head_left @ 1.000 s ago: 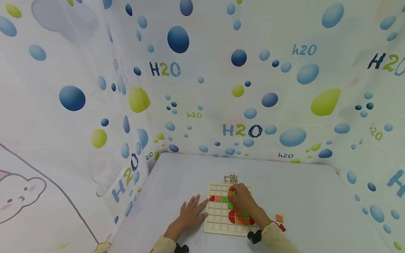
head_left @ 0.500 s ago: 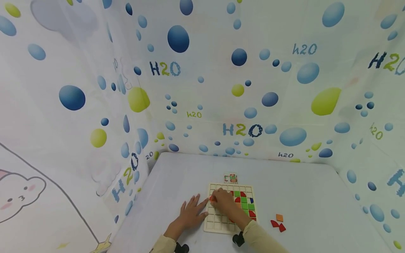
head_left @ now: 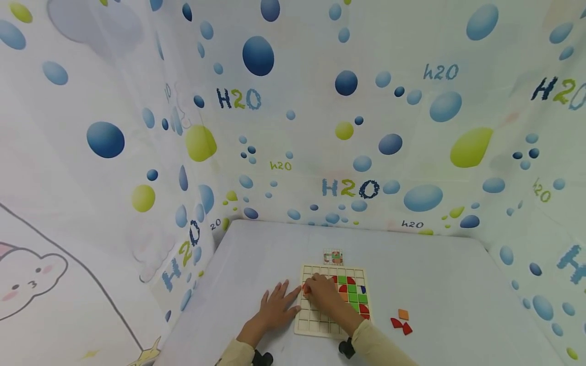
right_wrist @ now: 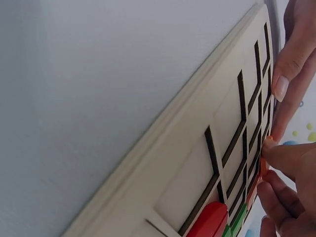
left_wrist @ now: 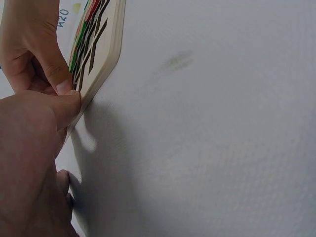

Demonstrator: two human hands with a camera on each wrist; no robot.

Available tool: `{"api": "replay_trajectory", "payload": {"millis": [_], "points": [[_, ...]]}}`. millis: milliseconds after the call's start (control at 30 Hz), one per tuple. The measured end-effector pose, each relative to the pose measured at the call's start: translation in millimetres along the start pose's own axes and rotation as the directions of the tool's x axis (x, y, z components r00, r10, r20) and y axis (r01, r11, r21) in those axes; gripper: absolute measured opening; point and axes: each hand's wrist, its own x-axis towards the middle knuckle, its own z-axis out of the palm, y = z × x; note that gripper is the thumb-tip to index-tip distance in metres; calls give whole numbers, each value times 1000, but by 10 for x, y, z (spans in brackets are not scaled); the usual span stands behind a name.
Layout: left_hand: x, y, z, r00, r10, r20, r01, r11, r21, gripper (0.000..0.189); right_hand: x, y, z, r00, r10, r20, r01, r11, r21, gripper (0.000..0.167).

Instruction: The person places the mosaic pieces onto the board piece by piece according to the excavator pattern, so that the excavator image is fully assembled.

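A wooden grid board [head_left: 308, 325] lies on the table, with red, green, orange and blue pieces set in its cells. Over the board's left side, my right hand [head_left: 322, 294] pinches a small orange piece [right_wrist: 264, 165] between thumb and fingers, low at the grid; its full shape is hidden by the fingers. Spread and mostly straight, my left hand [head_left: 276, 307] rests on the table with fingertip and thumb at the board's left edge. In the left wrist view, the left thumb [left_wrist: 66, 106] touches the board's rim. The right hand and forearm cover several middle cells.
A small printed pattern card [head_left: 333, 256] lies just behind the board. To the right of the board are a loose orange square [head_left: 403, 314] and two red pieces [head_left: 407, 329]. Printed cloth walls [head_left: 293, 127] stand behind and beside the white table [head_left: 439, 274].
My right hand has moved from the board's upper right to its left side, uncovering red and green pieces on the right; over the last half second it stays there. My left hand stays put.
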Motion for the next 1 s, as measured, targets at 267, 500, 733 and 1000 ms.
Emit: {"api": "replay_trajectory", "payload": {"millis": [267,500,733,1000], "points": [[5,-40,55,1000,16,-19,-16,1000,-14,60,-20,-16,0,999,-10,37,10,1000,7,9],[12,-31,47,1000,11,-15,-12,1000,-3,60,-32,-15,-8,1000,-27,-1,27,1000,7,8],[-3,21,-39,1000,-13,1,13,1000,-1,59,-96,-24,-97,998,-53,-35,53,999,9,13],[22,-55,63,1000,-25,1,25,1000,-10,61,-373,308,-482,993,116,-15,-108,958,264,19]]}}
